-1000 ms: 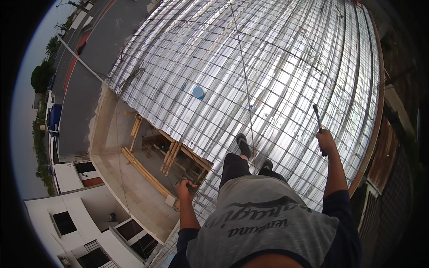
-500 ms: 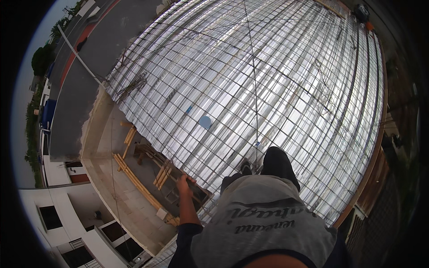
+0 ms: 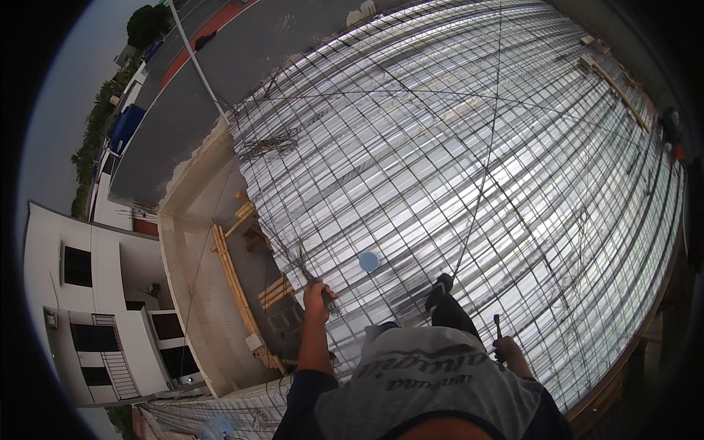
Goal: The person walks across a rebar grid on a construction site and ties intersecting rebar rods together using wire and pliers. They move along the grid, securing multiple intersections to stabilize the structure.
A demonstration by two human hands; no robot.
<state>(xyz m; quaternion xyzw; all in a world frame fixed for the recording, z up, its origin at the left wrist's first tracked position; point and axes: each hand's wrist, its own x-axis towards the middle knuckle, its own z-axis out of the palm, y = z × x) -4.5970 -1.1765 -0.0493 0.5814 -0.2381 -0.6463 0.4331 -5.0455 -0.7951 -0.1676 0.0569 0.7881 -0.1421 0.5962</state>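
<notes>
My left hand (image 3: 317, 299) is closed round a bundle of thin tie wires (image 3: 303, 258) whose ends stick out on both sides of the fist. It is held above the edge of the metal decking, near the opening. My right hand (image 3: 511, 353) is closed on a dark-handled tool (image 3: 497, 323) at my right side; the tool's kind is too small to make out. Under both hands spreads a rebar mesh (image 3: 396, 154) over shiny ribbed metal decking (image 3: 440, 260). My dark shoe (image 3: 439, 290) stands on the mesh.
A round pale-blue object (image 3: 369, 262) lies on the deck ahead of me. To the left an open drop shows bamboo poles (image 3: 233, 282) below a concrete wall (image 3: 187, 172). Loose wires (image 3: 271, 144) lie at the deck's far left edge. A long cable (image 3: 488, 158) crosses the mesh.
My view has turned to the right and I have shifted position. The right hand with its tool has come into view. My left hand stays out to the left, its wire bundle now showing clearly.
</notes>
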